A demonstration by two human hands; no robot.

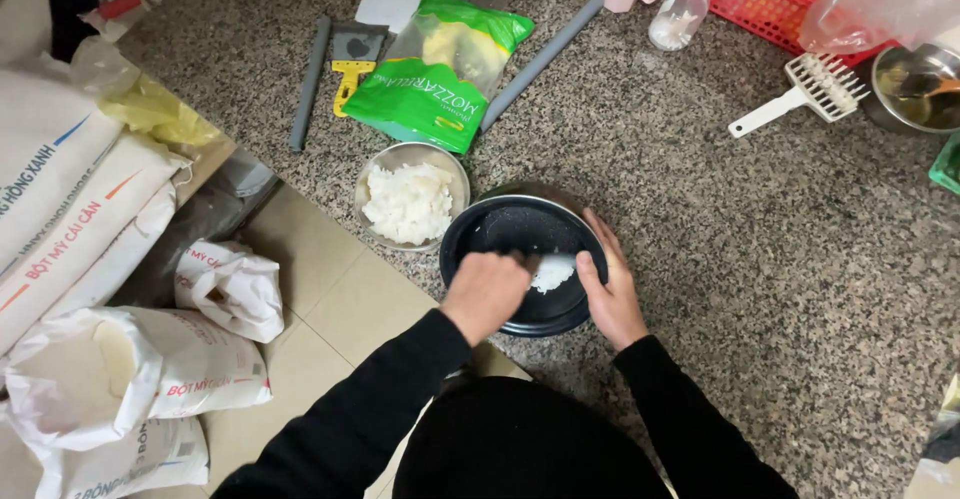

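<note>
A big stone counter (760,259) holds a black pot (520,234) near its edge. The right hand (610,294) wraps around the pot's rim. The left hand (485,294) is closed on a white scoop (553,261) inside, over some white rice (552,276).

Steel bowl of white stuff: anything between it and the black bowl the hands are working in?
Nothing visible. The steel bowl sits right beside the black bowl on the counter. Left hand is inside the black bowl; right hand grips its rim.
</note>
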